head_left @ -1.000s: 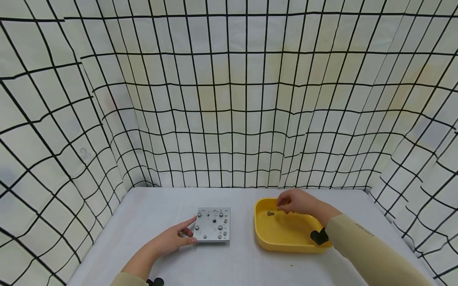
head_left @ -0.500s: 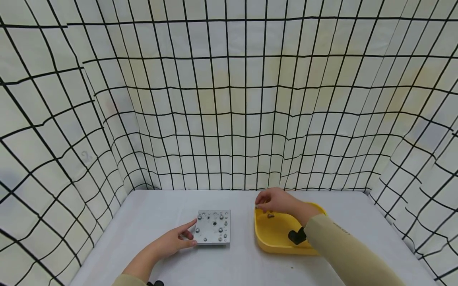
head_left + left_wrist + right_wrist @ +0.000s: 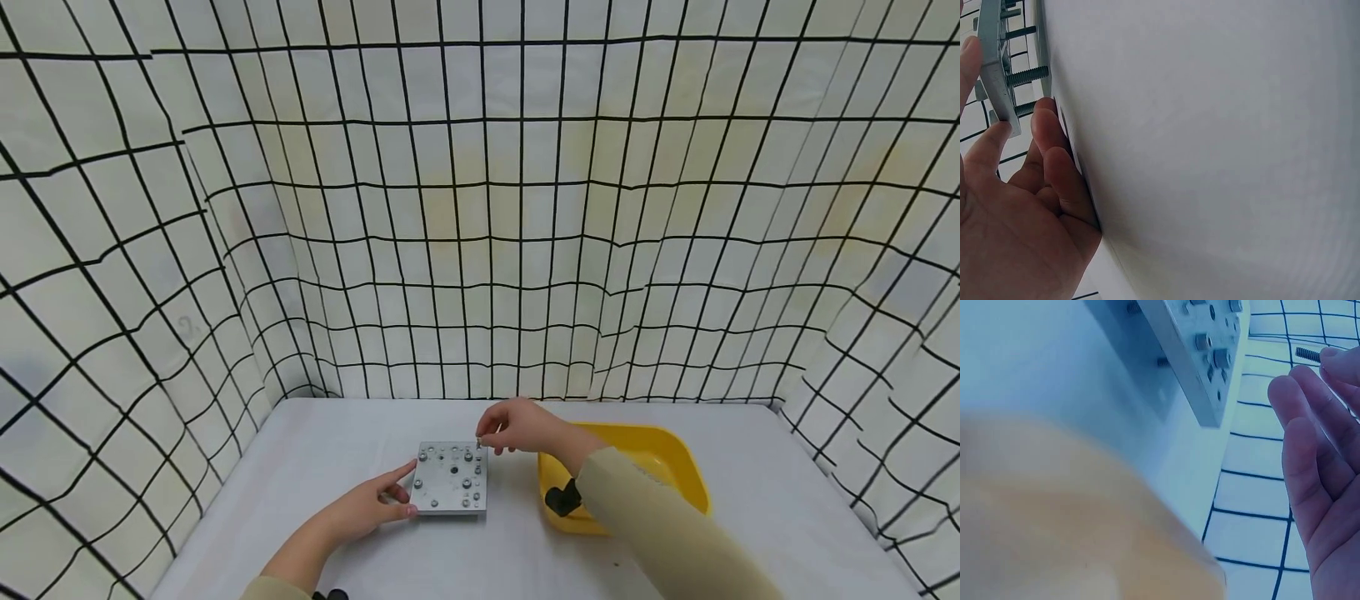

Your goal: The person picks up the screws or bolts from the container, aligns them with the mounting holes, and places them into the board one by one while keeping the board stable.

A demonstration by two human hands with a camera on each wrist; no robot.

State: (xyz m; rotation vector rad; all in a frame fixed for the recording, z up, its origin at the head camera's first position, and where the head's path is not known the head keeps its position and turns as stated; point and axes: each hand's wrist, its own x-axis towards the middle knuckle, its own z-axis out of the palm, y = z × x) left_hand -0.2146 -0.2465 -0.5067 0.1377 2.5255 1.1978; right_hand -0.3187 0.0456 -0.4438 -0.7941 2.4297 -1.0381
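Note:
A square silver metal plate (image 3: pixel 442 495) sits on the white table with several screws standing in its holes. Threaded screw ends (image 3: pixel 1029 75) stick out below it in the left wrist view, holding it above the cloth. My left hand (image 3: pixel 367 507) grips the plate's left edge between thumb and index finger, the other fingers resting near the table. Over the plate's far right corner, my right hand (image 3: pixel 521 427) pinches a small screw (image 3: pixel 1307 354) by its head. In the right wrist view its threaded end points toward the plate side, apart from the plate's surface there.
A yellow tray (image 3: pixel 678 462) stands right of the plate, partly covered by my right forearm; its inside is mostly hidden. A white wall with black grid lines (image 3: pixel 517 250) surrounds the table at the back and sides.
My right hand has moved left, out of the yellow tray and over to the plate's far right corner, carrying the screw. My left hand stays at the plate's left edge.

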